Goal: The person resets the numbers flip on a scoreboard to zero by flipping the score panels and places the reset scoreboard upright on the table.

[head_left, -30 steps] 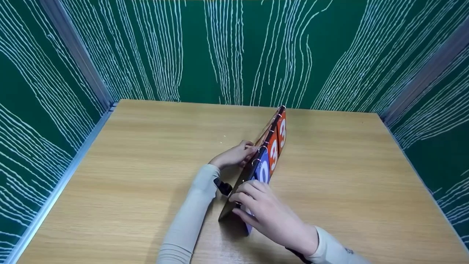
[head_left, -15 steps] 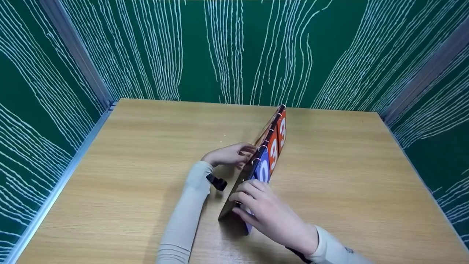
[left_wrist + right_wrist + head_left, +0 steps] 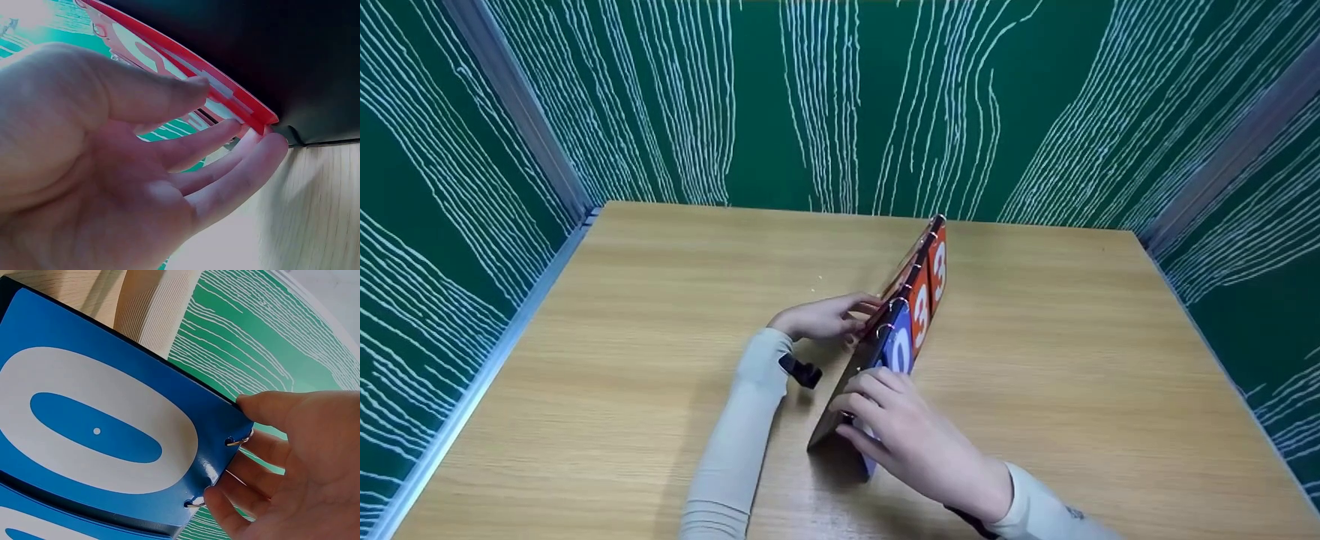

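Standing tented on the surface (image 3: pixel 622 360), the black scoreboard (image 3: pixel 849 375) bore ringed blue 0 cards (image 3: pixel 898 349) and red 3 cards (image 3: pixel 921 315), its near end gripped by the curled right hand (image 3: pixel 922 439) while the half-curled left hand (image 3: pixel 821 319) pinched a far-side red card (image 3: pixel 257 107).

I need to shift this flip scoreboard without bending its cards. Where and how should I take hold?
Probably the top ridge of the scoreboard, from above, thumb on one slope, fingers on the other. It stands tent-like, with cards hung from rings along that ridge, so their free lower edges look likelier to bend.
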Tool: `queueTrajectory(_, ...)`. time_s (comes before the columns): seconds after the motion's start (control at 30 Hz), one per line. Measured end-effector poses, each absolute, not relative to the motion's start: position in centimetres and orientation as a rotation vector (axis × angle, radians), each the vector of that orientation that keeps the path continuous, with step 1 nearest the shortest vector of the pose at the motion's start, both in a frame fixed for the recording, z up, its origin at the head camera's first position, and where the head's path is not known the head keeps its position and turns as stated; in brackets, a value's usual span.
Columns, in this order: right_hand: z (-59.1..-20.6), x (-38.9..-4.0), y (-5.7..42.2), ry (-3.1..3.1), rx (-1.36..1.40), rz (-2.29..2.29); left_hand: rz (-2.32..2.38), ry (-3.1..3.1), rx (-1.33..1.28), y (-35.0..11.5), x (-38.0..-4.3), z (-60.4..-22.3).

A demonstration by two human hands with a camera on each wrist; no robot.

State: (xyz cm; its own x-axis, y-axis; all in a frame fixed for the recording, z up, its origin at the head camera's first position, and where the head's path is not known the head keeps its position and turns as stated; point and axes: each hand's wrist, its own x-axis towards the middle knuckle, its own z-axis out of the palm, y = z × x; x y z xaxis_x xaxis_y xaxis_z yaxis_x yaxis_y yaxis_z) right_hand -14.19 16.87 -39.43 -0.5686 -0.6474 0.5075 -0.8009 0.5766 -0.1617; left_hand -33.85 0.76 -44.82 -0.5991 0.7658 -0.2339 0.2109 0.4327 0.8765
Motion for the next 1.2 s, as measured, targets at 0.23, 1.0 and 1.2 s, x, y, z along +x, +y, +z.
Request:
queueTrajectory(0.23,-39.4,-14.2,16.9,-2.419,1.170,0.541,1.115,2.088,0.799,0.8,-33.8,-44.8)
queueTrajectory(1.0,-39.4,-14.2,16.9,-2.406,1.165,0.538,1.356,2.142,0.507,0.0,-34.4,-44.4)
queueTrajectory(1.2,-39.4,-14.1,16.9,-2.432,1.166,0.534,1.431,2.157,0.419,-0.3,-34.6,-44.3)
